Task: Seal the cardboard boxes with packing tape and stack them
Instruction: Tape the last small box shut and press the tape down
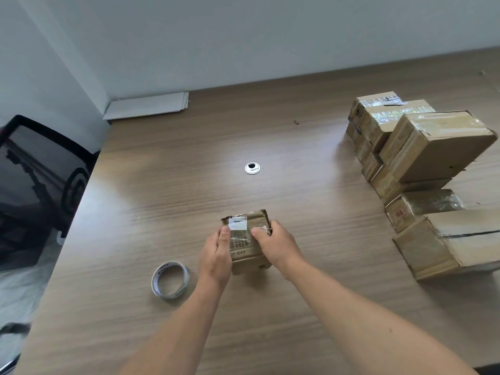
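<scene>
A small cardboard box (247,239) with a white label and clear tape on top sits on the wooden table (189,185) in front of me. My left hand (217,253) holds its left side with the thumb lying on the top. My right hand (276,246) grips its right side, thumb pressing the taped top. A roll of packing tape (170,280) lies on the table just left of my left wrist, touched by neither hand.
Several taped cardboard boxes (422,163) are piled along the table's right side, with a larger one (454,242) nearest me. A round cable grommet (252,168) sits mid-table. White sheets (147,106) lie at the far left corner. A black mesh chair (38,180) stands left.
</scene>
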Tool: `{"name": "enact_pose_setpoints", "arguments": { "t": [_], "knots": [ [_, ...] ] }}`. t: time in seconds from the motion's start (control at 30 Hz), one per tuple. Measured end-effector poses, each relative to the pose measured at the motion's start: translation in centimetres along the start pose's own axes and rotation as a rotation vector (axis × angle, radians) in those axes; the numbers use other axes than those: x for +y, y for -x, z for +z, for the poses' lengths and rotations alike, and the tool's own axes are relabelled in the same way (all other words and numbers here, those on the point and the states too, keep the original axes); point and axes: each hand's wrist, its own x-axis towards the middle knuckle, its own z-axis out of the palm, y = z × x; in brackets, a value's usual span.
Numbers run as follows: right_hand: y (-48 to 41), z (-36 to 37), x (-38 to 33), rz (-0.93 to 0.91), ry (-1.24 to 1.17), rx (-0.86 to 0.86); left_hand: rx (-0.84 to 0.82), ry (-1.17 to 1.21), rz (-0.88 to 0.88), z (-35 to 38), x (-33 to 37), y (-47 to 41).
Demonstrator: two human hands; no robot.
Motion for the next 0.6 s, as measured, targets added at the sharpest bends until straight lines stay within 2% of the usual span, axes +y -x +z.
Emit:
{"name": "enact_pose_setpoints", "arguments": {
  "t": [0.13,0.23,0.37,0.6],
  "knots": [
    [0.9,1.6,0.5,0.074,0.09,-0.008,0.048,-0.217,-0.086,0.4,-0.7,0.3],
    [1.3,2.1,1.3,0.05,0.114,0.001,0.065,-0.324,-0.101,0.2,-2.1,0.3],
    [1.4,1.7,1.0,-0.005,0.117,-0.001,0.033,-0.382,-0.085,0.0,-2.1,-0.1],
    [0.7,1.5,1.4,-0.02,0.156,-0.009,-0.003,-0.315,-0.153,-0.9,-1.8,-0.5]
  ]
}}
